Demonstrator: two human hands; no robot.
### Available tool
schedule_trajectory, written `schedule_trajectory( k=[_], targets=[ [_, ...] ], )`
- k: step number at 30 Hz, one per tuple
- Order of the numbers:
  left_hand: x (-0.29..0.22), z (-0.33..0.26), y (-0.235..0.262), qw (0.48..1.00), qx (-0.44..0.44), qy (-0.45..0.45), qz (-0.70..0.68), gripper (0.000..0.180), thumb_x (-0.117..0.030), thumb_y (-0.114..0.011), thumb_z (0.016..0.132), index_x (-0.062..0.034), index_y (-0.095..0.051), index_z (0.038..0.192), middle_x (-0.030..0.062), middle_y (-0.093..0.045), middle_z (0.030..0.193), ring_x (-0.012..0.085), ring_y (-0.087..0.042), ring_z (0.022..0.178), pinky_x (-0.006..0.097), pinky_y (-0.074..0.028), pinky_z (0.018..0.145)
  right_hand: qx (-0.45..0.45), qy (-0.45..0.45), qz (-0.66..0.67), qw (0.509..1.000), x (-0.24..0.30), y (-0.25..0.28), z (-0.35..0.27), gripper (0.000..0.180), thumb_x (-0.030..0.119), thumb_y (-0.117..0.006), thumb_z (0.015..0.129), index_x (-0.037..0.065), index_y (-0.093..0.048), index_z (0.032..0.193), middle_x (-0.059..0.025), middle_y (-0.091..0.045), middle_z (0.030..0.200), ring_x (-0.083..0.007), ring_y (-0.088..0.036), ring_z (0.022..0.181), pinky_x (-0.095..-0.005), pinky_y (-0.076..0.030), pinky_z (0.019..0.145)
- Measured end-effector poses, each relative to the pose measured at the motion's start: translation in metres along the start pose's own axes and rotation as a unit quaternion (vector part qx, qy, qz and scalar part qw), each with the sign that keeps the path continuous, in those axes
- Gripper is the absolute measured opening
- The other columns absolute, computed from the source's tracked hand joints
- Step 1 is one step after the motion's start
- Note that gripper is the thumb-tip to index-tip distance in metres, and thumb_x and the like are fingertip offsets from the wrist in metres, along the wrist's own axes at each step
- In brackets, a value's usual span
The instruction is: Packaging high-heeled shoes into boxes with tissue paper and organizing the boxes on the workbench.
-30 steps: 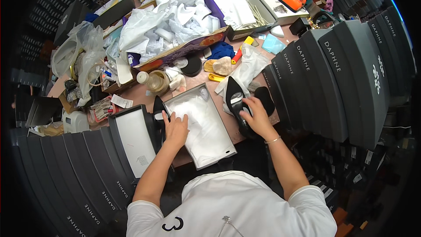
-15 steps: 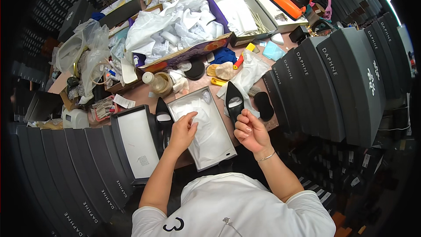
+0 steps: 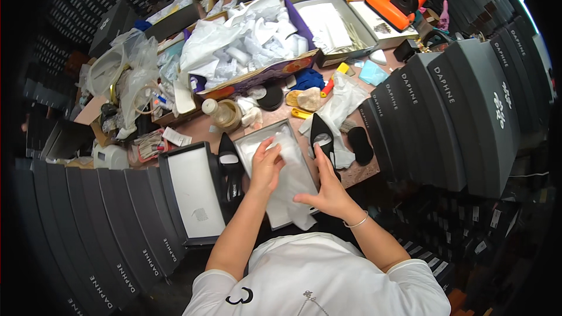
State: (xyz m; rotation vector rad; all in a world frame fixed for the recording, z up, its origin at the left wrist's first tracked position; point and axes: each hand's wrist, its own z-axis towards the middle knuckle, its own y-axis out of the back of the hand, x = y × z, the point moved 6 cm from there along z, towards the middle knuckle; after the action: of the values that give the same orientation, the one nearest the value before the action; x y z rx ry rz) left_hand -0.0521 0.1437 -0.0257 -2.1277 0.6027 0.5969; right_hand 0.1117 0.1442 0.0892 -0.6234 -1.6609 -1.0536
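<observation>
I take the open shoe box (image 3: 256,143) at the bench's (image 3: 202,130) near edge as my landmark. Left of it stands its lid (image 3: 193,193), and a black heeled shoe (image 3: 230,161) lies between the two. My left hand (image 3: 266,167) rests inside the box on the white tissue paper (image 3: 293,184) — fingers spread, pressing flat. My right hand (image 3: 328,190) is at the box's right rim, fingers apart on the paper's edge. Just right — a second black shoe (image 3: 322,134).
</observation>
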Motion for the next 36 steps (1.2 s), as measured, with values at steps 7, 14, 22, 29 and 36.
schedule_trajectory(
  k=[7,14,22,29,36],
  targets=[
    [-0.037,-0.014,0.01,0.902,0.102,-0.151,0.391,0.055,-0.009,-0.063,0.087,-0.0037,-0.038,0.136,0.0173,-0.055,0.112,0.0257,-0.063,0.09,0.034,-0.052,0.083,-0.164,-0.05,-0.052,0.984,-0.065,0.074,0.008,0.043,0.001,-0.054,0.083,0.0,-0.052,0.126,-0.0204,-0.067,0.103,-0.0245,-0.068,0.092,-0.0327,-0.051,0.08],
    [0.074,-0.036,0.045,0.486,0.178,-0.131,0.846,0.056,-0.01,-0.07,0.074,-0.0108,-0.052,0.127,0.0194,-0.057,0.112,0.0355,-0.059,0.096,0.043,-0.051,0.079,-0.076,-0.093,-0.121,0.985,-0.071,0.082,0.034,0.041,0.001,-0.057,0.084,-0.001,-0.052,0.125,-0.0183,-0.068,0.1,-0.0203,-0.067,0.093,-0.03,-0.05,0.08],
    [-0.087,-0.082,0.016,0.718,0.112,-0.257,0.637,0.024,0.007,-0.053,0.079,-0.0006,-0.067,0.097,0.0146,-0.061,0.1,0.0306,-0.062,0.086,0.035,-0.049,0.076,-0.085,-0.074,-0.332,0.936,-0.092,0.113,0.031,0.048,0.001,-0.059,0.08,0.002,-0.05,0.128,-0.0236,-0.061,0.108,-0.0384,-0.059,0.104,-0.043,-0.047,0.087],
    [-0.1,-0.126,0.071,0.786,-0.017,-0.225,0.575,0.02,0.01,-0.053,0.078,0.0009,-0.063,0.092,0.0125,-0.058,0.106,0.021,-0.061,0.08,0.028,-0.05,0.069,-0.02,0.186,-0.395,0.9,0.009,0.013,0.033,0.067,0.002,-0.068,0.074,0.001,-0.041,0.136,-0.0245,-0.046,0.131,-0.0421,-0.045,0.121,-0.0436,-0.036,0.105],
    [-0.084,-0.104,0.041,0.783,0.005,-0.273,0.559,0.022,0.007,-0.054,0.077,-0.0013,-0.063,0.095,0.0117,-0.059,0.104,0.0241,-0.061,0.085,0.03,-0.05,0.07,0.175,0.082,-0.43,0.882,0.007,-0.06,0.002,0.086,0.022,-0.08,0.068,0.008,-0.036,0.141,-0.0265,-0.034,0.143,-0.0436,-0.041,0.126,-0.0476,-0.03,0.108]
  ],
)
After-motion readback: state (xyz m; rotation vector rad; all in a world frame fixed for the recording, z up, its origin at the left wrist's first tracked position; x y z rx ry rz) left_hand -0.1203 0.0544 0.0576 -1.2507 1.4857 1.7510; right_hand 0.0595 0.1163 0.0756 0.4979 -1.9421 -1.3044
